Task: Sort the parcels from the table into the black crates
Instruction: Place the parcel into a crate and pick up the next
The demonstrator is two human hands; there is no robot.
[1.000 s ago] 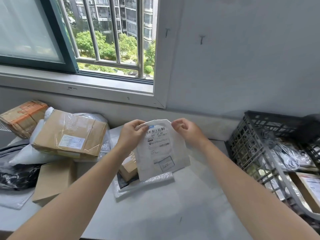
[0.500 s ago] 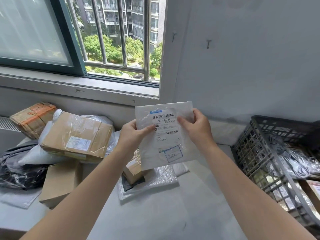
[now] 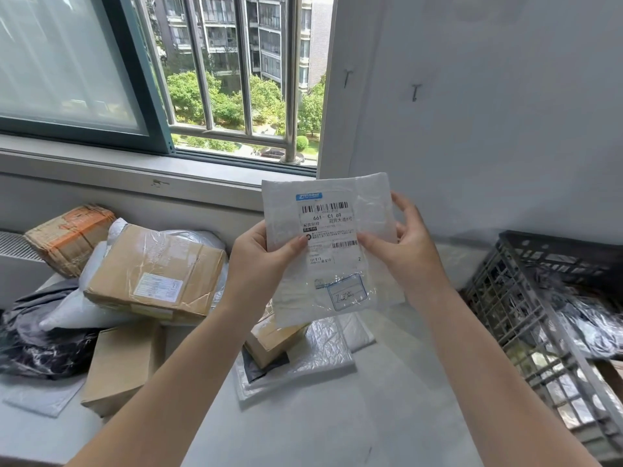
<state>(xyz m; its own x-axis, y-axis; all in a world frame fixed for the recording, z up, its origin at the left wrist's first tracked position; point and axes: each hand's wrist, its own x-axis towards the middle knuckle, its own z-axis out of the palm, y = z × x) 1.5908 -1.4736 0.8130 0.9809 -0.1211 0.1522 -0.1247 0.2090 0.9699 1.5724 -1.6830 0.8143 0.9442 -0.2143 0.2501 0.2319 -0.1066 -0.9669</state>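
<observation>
I hold a flat white mailer (image 3: 332, 264) upright in front of me, above the table, its printed label with barcodes facing me. My left hand (image 3: 261, 261) pinches its left edge with the thumb on the label. My right hand (image 3: 403, 246) pinches its right side, thumb in front and fingers behind. A black crate (image 3: 515, 315) stands at the right with plastic-wrapped parcels inside. On the table (image 3: 387, 416) at the left lies a pile of parcels, with a taped cardboard box (image 3: 155, 278) on top.
A small brown box (image 3: 121, 362), a dark plastic bag (image 3: 37, 335), an orange-taped box (image 3: 67, 237) and a bubble mailer (image 3: 323, 352) under a small carton lie on the table. A barred window and wall stand behind.
Both hands have lifted the white mailer off the pile and raised it upright closer to the camera. My grip shifted from its top corners to its sides.
</observation>
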